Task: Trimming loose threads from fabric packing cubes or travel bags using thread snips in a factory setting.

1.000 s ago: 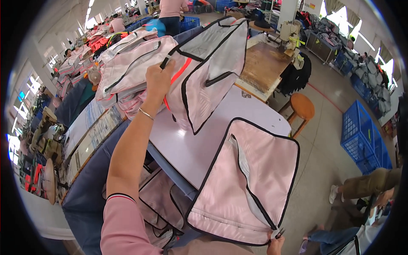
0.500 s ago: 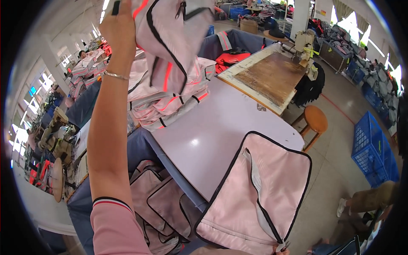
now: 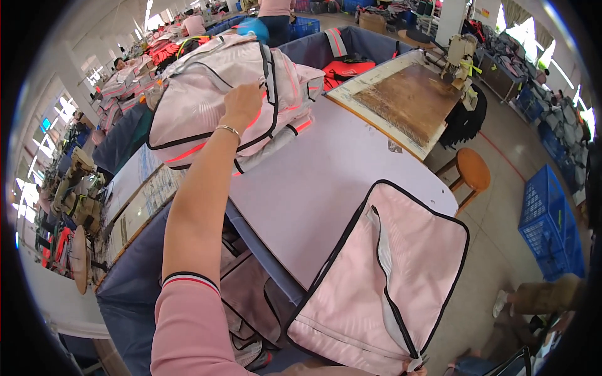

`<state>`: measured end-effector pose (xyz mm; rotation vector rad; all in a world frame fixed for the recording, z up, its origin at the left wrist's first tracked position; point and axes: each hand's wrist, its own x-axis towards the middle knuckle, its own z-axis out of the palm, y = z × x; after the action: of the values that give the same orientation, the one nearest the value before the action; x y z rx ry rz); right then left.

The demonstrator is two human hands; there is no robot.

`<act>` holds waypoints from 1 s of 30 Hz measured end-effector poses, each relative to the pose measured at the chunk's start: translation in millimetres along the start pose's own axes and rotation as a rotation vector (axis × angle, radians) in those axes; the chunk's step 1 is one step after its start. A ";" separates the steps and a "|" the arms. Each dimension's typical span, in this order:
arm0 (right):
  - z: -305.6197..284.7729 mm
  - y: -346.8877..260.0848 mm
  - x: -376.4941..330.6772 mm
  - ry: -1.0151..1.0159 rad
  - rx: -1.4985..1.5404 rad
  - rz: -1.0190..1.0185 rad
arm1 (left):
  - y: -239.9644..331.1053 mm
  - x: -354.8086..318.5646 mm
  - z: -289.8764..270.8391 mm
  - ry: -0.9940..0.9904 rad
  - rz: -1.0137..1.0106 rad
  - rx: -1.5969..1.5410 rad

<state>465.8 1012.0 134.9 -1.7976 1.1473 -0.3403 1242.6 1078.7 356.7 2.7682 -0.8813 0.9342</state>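
Note:
My left hand [image 3: 243, 105] is stretched out over a stack of pink bags, fingers closed at the black-edged strip of the top pink bag [image 3: 194, 106]. That bag has black piping and bright coral stripes, and lies loosely over the others. At the lower edge only a bit of my right hand [image 3: 419, 371] shows, pinching the bottom corner of a pink fabric panel [image 3: 426, 250]. The panel has black-bound edges and a long open slit with a grey inner side. A small metallic tip sticks out by those fingers, too little to name.
The stack rests on a pale worktable [image 3: 313, 182]. Behind it stands a sewing machine table [image 3: 401, 100], with a wooden stool [image 3: 471, 170] beside it. More pink pieces [image 3: 254, 294] lie in a blue fabric bin below. Blue crates [image 3: 549, 222] stand on the right; people work farther back.
My left hand has come down and to the right, laying the raised pink bag over the stack. The right hand still pinches the panel's corner.

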 end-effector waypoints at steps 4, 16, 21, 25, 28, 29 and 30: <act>11.4 -29.5 1.1 0.131 0.350 0.298 | 3.6 8.7 13.6 0.059 0.001 -0.027; 47.4 -83.5 18.8 0.189 0.219 0.209 | 58.2 -10.7 33.5 0.607 0.256 -0.451; 37.7 -88.3 40.4 0.068 0.236 0.228 | 83.2 -210.2 -1.0 -0.129 0.194 -0.627; 43.1 -123.9 66.5 0.109 0.306 0.190 | 71.8 -335.2 -13.6 -0.791 -0.444 -1.129; 30.0 -142.3 82.4 -0.073 0.145 0.127 | 61.4 -396.8 -54.8 -0.830 -0.899 -1.527; 29.8 -147.1 86.7 -0.051 0.107 0.197 | 61.0 -398.2 -77.3 -0.856 -0.678 -1.417; 29.8 -145.8 88.3 -0.041 0.100 0.217 | 58.2 -400.1 -93.9 -0.859 -0.466 -1.303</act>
<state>612.4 973.5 218.4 -1.5696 1.2611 -0.2270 902.3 1252.8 195.0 1.8604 -0.4928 -0.7581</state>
